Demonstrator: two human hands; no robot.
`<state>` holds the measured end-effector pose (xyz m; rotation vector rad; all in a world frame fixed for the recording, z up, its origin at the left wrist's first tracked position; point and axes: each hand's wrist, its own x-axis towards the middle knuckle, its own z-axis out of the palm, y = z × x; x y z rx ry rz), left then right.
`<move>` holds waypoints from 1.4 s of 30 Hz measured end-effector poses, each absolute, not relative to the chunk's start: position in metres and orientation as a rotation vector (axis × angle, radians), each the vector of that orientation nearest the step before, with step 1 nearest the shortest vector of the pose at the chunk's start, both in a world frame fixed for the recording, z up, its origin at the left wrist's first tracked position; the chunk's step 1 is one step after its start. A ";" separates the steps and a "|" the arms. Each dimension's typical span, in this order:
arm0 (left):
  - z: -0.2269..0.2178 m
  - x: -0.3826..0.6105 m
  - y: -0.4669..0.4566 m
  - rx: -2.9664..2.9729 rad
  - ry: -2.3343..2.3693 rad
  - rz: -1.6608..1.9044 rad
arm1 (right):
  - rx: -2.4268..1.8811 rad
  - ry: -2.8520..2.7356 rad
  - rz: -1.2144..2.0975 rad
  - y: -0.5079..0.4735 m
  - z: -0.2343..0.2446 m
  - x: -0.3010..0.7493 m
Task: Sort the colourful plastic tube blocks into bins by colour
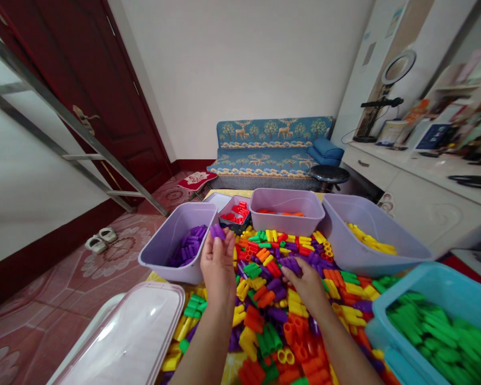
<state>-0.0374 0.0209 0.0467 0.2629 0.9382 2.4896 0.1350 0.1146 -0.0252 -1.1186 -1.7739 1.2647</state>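
Note:
My left hand point(217, 262) is raised over the pile, fingers pinched on a purple tube block point(217, 231) beside the lilac bin of purple blocks point(172, 245). My right hand point(307, 282) rests on the heap of mixed coloured tube blocks point(280, 310), fingers closed around purple blocks point(291, 263). Both forearms reach in from the bottom edge.
Lilac bins hold orange blocks point(286, 211) and yellow blocks point(371, 238); a small dark tray holds red blocks point(235, 214). A blue bin of green blocks point(436, 321) sits at right. A clear lid point(132, 337) lies at left. Sofa, stool, ladder and cabinet stand behind.

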 end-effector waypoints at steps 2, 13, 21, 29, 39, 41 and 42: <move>0.067 -0.053 0.015 0.036 0.739 2.499 | -1.114 -1.750 1.281 0.113 -0.024 0.134; 0.044 -0.049 0.020 0.367 0.755 2.056 | -1.004 -1.559 1.410 0.114 -0.034 0.130; -0.014 -0.003 0.034 1.438 1.616 1.521 | -0.921 -1.893 1.303 0.110 -0.030 0.131; -0.020 -0.006 0.035 1.112 1.580 1.683 | -0.928 -1.808 1.345 0.104 -0.027 0.127; 0.069 -0.062 0.012 0.036 0.763 2.468 | -0.939 -1.852 1.267 0.104 -0.030 0.128; 0.079 -0.076 0.006 0.007 0.609 2.502 | -0.945 -1.857 1.261 0.104 -0.029 0.128; 0.082 -0.081 0.004 0.011 0.557 2.505 | -0.948 -1.858 1.260 0.103 -0.028 0.128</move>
